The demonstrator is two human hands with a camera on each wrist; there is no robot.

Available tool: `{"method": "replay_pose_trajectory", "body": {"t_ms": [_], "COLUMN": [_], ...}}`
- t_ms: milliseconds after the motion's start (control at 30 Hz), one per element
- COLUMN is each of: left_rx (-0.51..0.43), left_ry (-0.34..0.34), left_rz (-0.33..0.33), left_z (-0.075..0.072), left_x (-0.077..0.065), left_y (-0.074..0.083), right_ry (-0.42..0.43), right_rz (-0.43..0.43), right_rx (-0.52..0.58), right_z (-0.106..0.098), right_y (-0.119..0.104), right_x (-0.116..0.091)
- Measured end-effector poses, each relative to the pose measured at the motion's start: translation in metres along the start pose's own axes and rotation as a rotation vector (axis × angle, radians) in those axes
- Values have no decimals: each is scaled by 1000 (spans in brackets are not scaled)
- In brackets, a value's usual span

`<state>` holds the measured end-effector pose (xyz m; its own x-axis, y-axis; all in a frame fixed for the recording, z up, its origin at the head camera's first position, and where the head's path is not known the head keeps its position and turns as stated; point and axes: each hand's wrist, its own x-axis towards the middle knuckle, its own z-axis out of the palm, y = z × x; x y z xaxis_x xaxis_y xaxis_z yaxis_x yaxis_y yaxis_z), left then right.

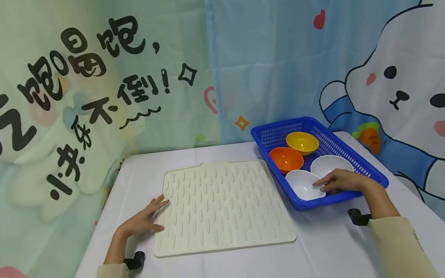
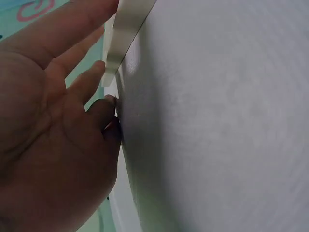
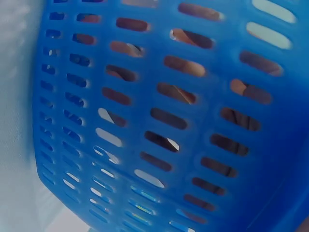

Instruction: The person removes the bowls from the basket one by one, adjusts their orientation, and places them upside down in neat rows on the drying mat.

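Observation:
My left hand [image 1: 140, 219] is at the left edge of a cream mat [image 1: 226, 208] with rows of raised ridges, fingers spread, fingertips right at the edge. In the left wrist view the palm and fingers [image 2: 53, 125] show beside the mat's side [image 2: 126, 34]. My right hand [image 1: 342, 181] reaches into a blue basket [image 1: 368, 181]. Its index finger and thumb overlap the near white bowl [image 1: 301, 186]; I cannot tell whether they pinch its rim. Through the slots of the basket wall [image 3: 140, 106] in the right wrist view, only bits of that hand show.
Behind the near bowl sit another white bowl [image 1: 330, 164], an orange bowl [image 1: 286, 159] and a yellow bowl [image 1: 301, 142], all in the basket. White cloth [image 1: 243, 262] covers the table. A printed curtain [image 1: 167, 108] hangs along the back and sides.

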<state>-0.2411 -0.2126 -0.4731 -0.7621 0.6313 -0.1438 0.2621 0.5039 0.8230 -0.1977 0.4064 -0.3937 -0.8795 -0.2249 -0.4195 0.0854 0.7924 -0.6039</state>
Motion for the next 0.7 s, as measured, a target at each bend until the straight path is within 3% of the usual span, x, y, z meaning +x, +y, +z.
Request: {"method": "replay_pose_trajectory", "body": {"t_ms": [567, 700], "left_rx": [16, -4], "left_ry": [-20, -13], "left_rz": [4, 31], "left_z": [-1, -1], "left_x": [-2, -2], "left_y": [1, -1], "right_ry": [11, 17], "right_rz": [-3, -5], "right_rx": [3, 4], "right_z": [0, 0], "right_y": [-2, -2], "right_x": [1, 0]}}
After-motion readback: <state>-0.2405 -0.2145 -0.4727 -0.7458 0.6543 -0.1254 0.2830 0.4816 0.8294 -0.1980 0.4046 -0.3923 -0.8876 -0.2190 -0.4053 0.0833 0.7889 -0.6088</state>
